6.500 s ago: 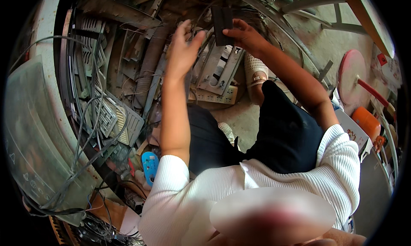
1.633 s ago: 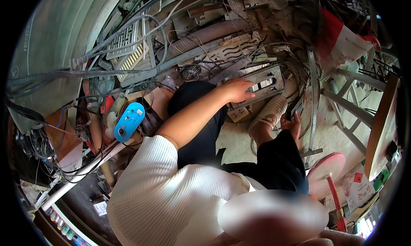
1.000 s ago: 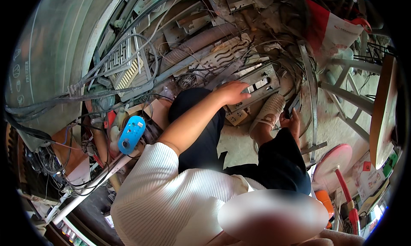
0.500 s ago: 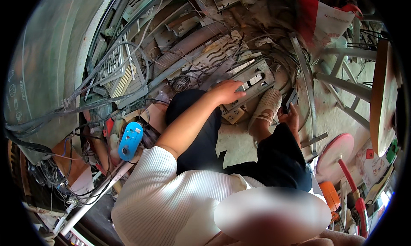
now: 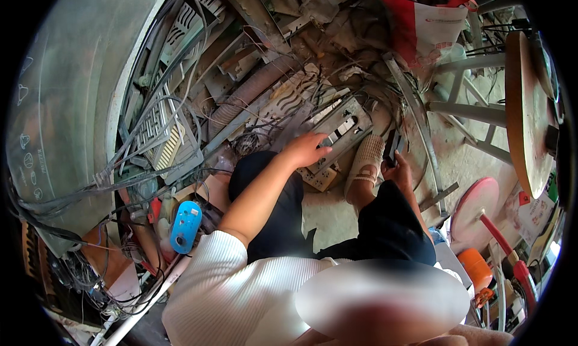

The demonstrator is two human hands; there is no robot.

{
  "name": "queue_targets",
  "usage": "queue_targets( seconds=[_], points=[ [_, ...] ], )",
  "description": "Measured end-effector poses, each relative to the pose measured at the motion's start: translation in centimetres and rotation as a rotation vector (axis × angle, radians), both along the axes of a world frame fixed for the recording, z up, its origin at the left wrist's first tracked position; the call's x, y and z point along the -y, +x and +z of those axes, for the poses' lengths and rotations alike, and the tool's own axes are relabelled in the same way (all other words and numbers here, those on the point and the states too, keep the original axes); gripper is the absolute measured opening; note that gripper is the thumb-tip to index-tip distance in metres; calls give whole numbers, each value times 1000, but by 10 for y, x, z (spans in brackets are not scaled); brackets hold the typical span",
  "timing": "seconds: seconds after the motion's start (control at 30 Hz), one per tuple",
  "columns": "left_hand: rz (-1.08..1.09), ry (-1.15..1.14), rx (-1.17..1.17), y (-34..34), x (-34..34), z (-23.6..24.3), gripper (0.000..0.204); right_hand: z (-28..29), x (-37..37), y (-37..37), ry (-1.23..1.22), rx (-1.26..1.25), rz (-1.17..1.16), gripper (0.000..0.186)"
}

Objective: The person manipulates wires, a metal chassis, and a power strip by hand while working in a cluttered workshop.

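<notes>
My left hand (image 5: 306,149) reaches out over my knee, its fingers stretched and slightly apart at the near edge of a grey metal housing (image 5: 344,134). A long slot with a white metal piece shows in the top of that housing. Beneath its near end lies a yellowish board with holes (image 5: 320,179). Low beside my woven sandal (image 5: 366,159), my right hand (image 5: 398,170) is closed round a dark, narrow object (image 5: 392,146). Its kind cannot be made out, and my fingers hide its lower part.
Scrap metal, loose cables and a ribbed tube (image 5: 248,96) crowd the floor ahead. A curved metal strip (image 5: 415,102) and a stool (image 5: 522,114) stand to the right, near a red-and-white bag (image 5: 430,30). A blue oval plate (image 5: 185,227) lies at left, a round pink-red disc (image 5: 474,212) at right.
The whole view has shifted a little, so surroundings appear moved left. My left hand stays by the housing's near edge, and my right hand still holds the dark object beside the sandal.
</notes>
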State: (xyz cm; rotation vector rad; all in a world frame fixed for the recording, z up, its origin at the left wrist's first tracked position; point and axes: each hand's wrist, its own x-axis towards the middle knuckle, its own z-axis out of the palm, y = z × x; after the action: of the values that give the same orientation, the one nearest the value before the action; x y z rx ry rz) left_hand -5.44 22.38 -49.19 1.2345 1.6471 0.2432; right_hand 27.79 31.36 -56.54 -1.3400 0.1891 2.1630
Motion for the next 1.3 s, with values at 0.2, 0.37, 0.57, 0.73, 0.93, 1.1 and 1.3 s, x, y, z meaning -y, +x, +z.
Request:
queue_targets(
  seconds=[0.2,0.37,0.57,0.73,0.93,1.1,1.3],
  points=[
    [-22,-31,-24,0,-2,6,52,8,0,-9,16,30,14,20],
    [-15,25,-4,1,4,-7,53,10,1,-11,29,41,34,21],
    [-7,57,12,-1,5,-9,52,4,1,-6,63,27,64,22],
    [-5,45,17,0,3,-5,52,8,2,-7,67,29,67,22],
    [1,55,18,-2,6,-5,52,5,3,-9,43,49,19,20],
    [-8,23,31,-2,4,-1,53,9,2,-9,68,49,40,20],
    [-22,47,8,-2,8,-7,53,0,3,-6,28,26,18,21]
  ],
)
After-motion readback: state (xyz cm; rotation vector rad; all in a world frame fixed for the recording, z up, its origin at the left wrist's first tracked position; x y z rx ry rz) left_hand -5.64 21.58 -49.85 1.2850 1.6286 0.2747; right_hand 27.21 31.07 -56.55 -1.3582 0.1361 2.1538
